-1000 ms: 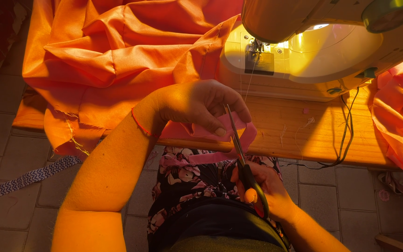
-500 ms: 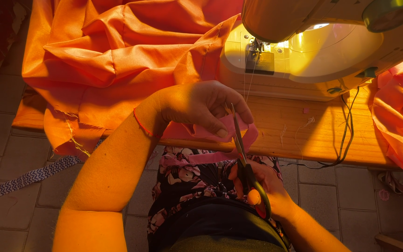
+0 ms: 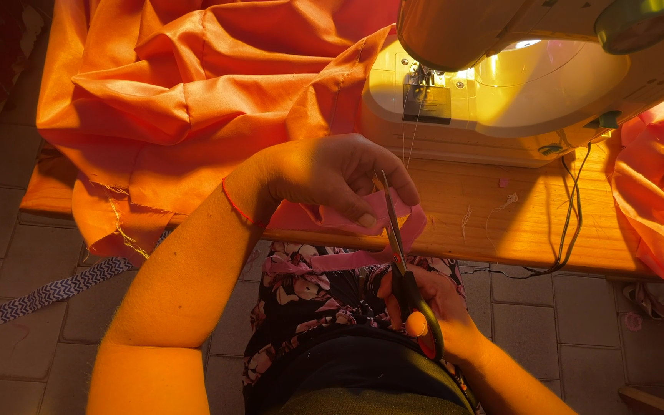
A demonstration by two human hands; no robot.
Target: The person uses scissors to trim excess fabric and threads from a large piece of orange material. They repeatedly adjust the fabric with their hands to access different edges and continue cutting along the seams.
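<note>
Orange fabric [image 3: 194,100] heaped far left on desk [image 3: 501,223], sewing machine [image 3: 524,77] far right. Left hand [image 3: 332,177] pinched around pink strip [image 3: 347,257] at near desk edge; right hand [image 3: 432,300] closed on scissors [image 3: 401,261], blades at strip.

Warm orange-yellow light floods the scene, strongest at one o'clock, where a lamp glows under the arm of a cream sewing machine [image 3: 501,84] on a wooden table [image 3: 501,223]. Grey square floor tiles [image 3: 32,253] lie below, from seven round to four o'clock, crossed at eight o'clock by a zigzag-patterned strip [image 3: 48,292]. At nine o'clock a pale rounded object, perhaps a chair, shows at the edge.
</note>
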